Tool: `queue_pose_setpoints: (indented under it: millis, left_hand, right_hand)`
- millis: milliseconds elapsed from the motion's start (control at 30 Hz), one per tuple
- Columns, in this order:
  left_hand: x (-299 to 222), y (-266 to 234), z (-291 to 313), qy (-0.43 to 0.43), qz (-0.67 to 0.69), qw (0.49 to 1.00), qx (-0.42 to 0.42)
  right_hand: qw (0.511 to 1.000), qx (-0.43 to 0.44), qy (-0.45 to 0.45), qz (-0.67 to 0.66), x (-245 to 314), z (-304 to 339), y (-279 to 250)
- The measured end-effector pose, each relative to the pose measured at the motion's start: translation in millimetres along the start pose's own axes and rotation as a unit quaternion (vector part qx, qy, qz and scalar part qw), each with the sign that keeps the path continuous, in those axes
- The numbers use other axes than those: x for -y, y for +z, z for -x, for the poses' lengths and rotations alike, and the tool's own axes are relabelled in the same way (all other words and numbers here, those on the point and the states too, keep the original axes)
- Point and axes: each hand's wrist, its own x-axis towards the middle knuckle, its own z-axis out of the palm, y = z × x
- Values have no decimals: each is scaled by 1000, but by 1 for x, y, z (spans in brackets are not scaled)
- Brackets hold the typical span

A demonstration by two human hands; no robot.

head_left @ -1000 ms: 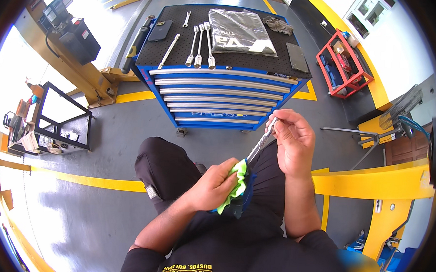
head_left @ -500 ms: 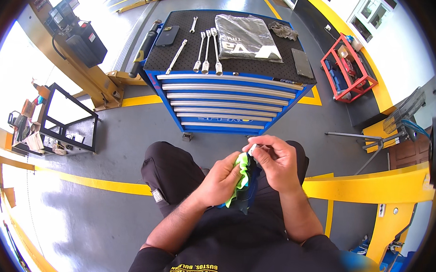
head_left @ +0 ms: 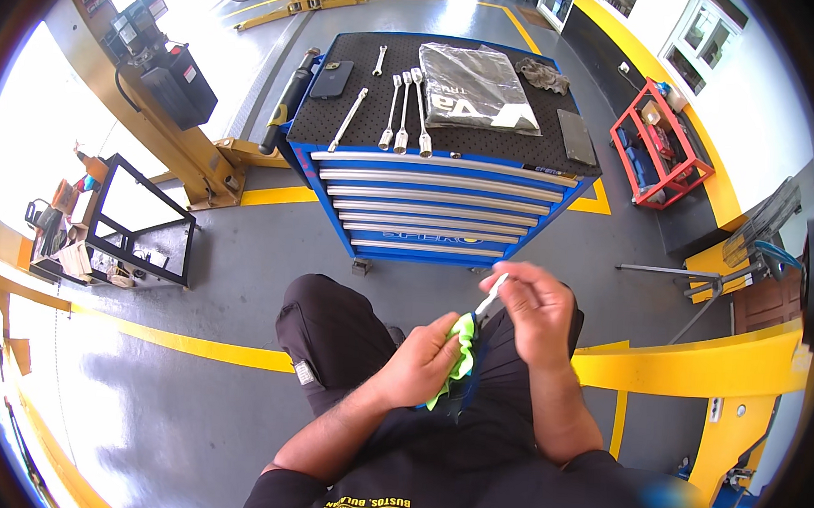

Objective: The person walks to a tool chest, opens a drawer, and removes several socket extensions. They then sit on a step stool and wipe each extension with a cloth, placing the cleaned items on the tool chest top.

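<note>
Above my lap, my left hand (head_left: 420, 364) is closed around a bunched cloth (head_left: 464, 340), bright green with dark blue parts. Out of the cloth's upper end sticks a slim silvery-white tool (head_left: 490, 298) that looks like a wrench; its lower part is hidden in the cloth and fingers. My right hand (head_left: 542, 322) pinches the tool's upper tip between thumb and fingers. Beyond my knees, several silver wrenches (head_left: 403, 118) lie on the black mat of a blue tool chest (head_left: 445, 206), with one small wrench (head_left: 379, 60) farther back.
On the chest also lie a phone (head_left: 332, 79), a plastic-wrapped packet (head_left: 478, 89), a grey rag (head_left: 542, 76) and a dark flat plate (head_left: 576, 137). A red cart (head_left: 661, 152) stands at right, a black-framed stand (head_left: 140, 224) at left. Yellow lift arms (head_left: 693, 362) flank me.
My right hand has moved up and away from the left, and more of the silvery tool shows above the cloth. The view has shifted slightly, so the chest sits lower and farther right.
</note>
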Motion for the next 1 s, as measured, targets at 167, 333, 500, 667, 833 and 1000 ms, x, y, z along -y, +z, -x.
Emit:
queue_pose_setpoints:
  millis: [167, 333, 500, 667, 833, 1000]
  left_hand:
    - [-2, 1, 13, 3, -66, 996, 51]
    - [5, -6, 14, -6, -117, 991, 58]
    - [18, 0, 3, 166, -401, 888, -152]
    - [17, 2, 5, 68, -343, 933, -89]
    - [30, 3, 5, -74, 112, 990, 45]
    - [37, 2, 9, -166, 555, 793, 187]
  right_hand:
    - [993, -80, -27, -78, -2, -9, -39]
    - [990, -81, 18, -117, -15, -4, -42]
    - [992, -107, -5, -70, -19, -3, -36]
    - [992, -93, -48, -76, -12, -5, -28]
    - [971, -107, 34, -210, -35, -7, -38]
    - [936, -101, 62, -332, -48, 0, -35]
